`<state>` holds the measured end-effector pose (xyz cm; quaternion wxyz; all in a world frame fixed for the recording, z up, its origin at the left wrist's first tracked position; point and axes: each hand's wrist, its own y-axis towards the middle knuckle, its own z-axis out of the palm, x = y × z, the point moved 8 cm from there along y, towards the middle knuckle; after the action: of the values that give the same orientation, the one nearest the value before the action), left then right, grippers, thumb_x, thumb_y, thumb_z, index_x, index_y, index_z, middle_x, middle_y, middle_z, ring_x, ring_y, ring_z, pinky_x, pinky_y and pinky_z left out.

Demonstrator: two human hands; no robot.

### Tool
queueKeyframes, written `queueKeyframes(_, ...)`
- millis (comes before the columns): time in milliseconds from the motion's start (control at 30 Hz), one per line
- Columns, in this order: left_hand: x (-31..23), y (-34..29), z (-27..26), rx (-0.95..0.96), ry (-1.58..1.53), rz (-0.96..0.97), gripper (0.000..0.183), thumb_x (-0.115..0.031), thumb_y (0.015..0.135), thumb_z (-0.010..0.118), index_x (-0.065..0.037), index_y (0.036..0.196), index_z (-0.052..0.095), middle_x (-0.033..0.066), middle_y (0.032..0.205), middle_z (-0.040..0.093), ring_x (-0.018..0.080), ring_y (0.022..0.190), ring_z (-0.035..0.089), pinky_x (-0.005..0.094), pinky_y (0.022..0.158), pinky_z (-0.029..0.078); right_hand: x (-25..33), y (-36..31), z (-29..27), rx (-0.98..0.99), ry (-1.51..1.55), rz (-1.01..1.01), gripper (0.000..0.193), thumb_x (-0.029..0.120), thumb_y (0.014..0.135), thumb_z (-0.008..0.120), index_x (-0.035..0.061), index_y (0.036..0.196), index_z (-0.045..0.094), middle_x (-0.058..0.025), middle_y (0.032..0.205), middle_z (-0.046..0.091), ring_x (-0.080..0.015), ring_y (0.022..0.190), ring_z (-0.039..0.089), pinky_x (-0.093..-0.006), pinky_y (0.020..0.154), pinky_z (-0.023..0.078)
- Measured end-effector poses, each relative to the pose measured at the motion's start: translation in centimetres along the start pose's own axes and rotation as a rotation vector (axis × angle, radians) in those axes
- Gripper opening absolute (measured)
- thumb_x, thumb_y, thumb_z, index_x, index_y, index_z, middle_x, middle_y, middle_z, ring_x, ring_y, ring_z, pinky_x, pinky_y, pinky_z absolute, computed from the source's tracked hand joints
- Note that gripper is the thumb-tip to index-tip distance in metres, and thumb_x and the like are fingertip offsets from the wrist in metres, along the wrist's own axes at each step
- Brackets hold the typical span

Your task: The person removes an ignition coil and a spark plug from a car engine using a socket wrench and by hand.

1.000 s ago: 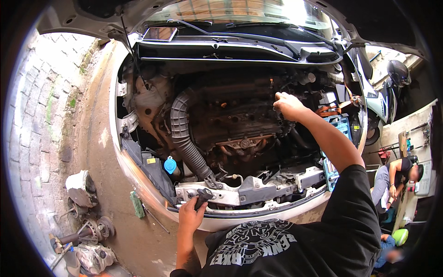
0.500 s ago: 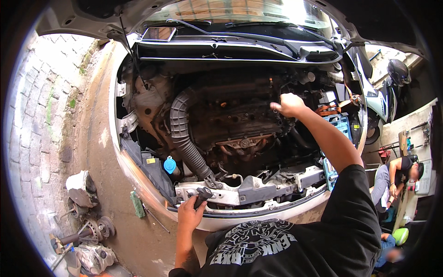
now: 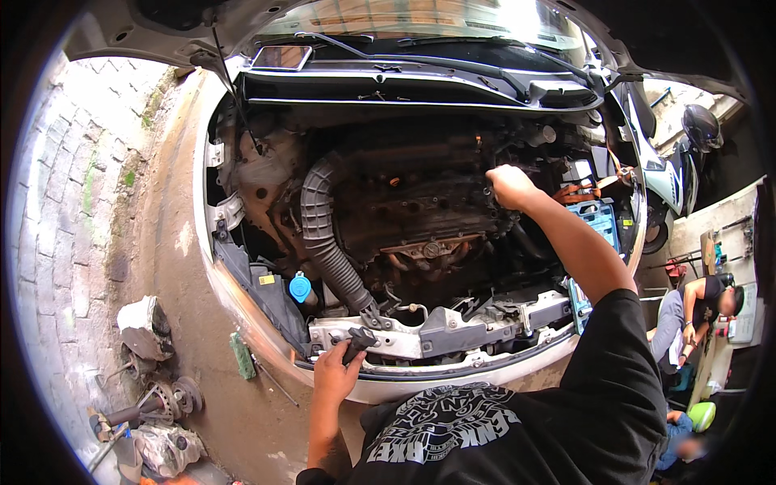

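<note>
My left hand [image 3: 331, 375] rests at the front edge of the engine bay, its fingers closed around a small black object [image 3: 359, 343] with a blocky end. What kind of thing it is I cannot make out. It sits over the pale front crossmember [image 3: 404, 341]. At the right side of the dark engine [image 3: 404, 202], my right hand [image 3: 512, 189] is closed in a fist just above the engine's edge. Whatever lies inside its fingers is hidden.
A ribbed grey air hose [image 3: 317, 210] curves along the engine's left side, near a blue reservoir cap [image 3: 300, 286]. Blue tool cases [image 3: 596, 222] lie at the bay's right. A prop rod [image 3: 229, 89] supports the hood. Greasy parts [image 3: 166, 400] lie on the ground at left; a person [image 3: 697, 315] works at right.
My right hand has turned slightly and its thumb is more tucked in. The left hand keeps its hold on the black object. The whole view has shifted a little.
</note>
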<state>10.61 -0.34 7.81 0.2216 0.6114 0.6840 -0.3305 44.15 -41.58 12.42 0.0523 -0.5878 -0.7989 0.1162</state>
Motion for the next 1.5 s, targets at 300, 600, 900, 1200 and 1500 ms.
queueKeyframes(300, -0.9, -0.1, -0.6, -0.01, -0.017, 0.016, 0.042, -0.03, 0.087, 0.078, 0.004, 0.109, 0.069, 0.0252, 0.092, 0.073, 0.0405, 0.086, 0.072, 0.0439, 0.076, 0.056, 0.0, -0.5, -1.2, 0.094, 0.166, 0.347, 0.018, 0.019, 0.083, 0.074, 0.0023, 0.09, 0.077, -0.0234, 0.091, 0.075, -0.0406, 0.093, 0.073, -0.0483, 0.085, 0.057)
queueKeyframes(600, 0.4, -0.6, -0.5, -0.031, -0.007, -0.001, 0.044, -0.032, 0.087, 0.078, 0.004, 0.11, 0.07, 0.025, 0.091, 0.073, 0.0402, 0.086, 0.072, 0.0428, 0.077, 0.056, 1.5, -1.5, -2.6, 0.121, 0.238, 0.243, 0.025, 0.024, 0.092, 0.071, 0.0075, 0.111, 0.071, -0.02, 0.124, 0.058, -0.0366, 0.114, 0.064, -0.0439, 0.096, 0.053)
queueKeyframes(900, -0.5, -0.4, -0.6, -0.034, 0.014, 0.015, 0.043, -0.035, 0.086, 0.079, 0.001, 0.11, 0.072, 0.0215, 0.095, 0.074, 0.0417, 0.087, 0.07, 0.048, 0.079, 0.053, 1.8, -1.7, -2.6, -0.022, 0.089, -0.007, 0.028, 0.024, 0.095, 0.069, 0.0032, 0.113, 0.065, -0.0232, 0.125, 0.061, -0.0422, 0.116, 0.063, -0.0456, 0.093, 0.054)
queueKeyframes(1200, -0.5, -0.3, -0.9, -0.077, 0.033, 0.069, 0.043, -0.035, 0.086, 0.08, 0.0, 0.109, 0.072, 0.0201, 0.096, 0.074, 0.0413, 0.087, 0.069, 0.0475, 0.078, 0.053, 2.6, -1.7, -2.5, -0.165, 0.028, -0.148, 0.027, 0.027, 0.095, 0.068, 0.0011, 0.094, 0.073, -0.0236, 0.099, 0.073, -0.04, 0.1, 0.071, -0.0485, 0.088, 0.056)
queueKeyframes(1500, -0.9, 0.3, -0.6, 0.005, 0.011, 0.025, 0.046, -0.034, 0.085, 0.08, 0.002, 0.112, 0.071, 0.0247, 0.098, 0.073, 0.0405, 0.092, 0.071, 0.0442, 0.083, 0.055, 1.5, -1.0, -0.9, -0.056, -0.066, -0.109, 0.029, 0.023, 0.085, 0.075, 0.0079, 0.109, 0.07, -0.0173, 0.11, 0.068, -0.0374, 0.106, 0.068, -0.045, 0.092, 0.055)
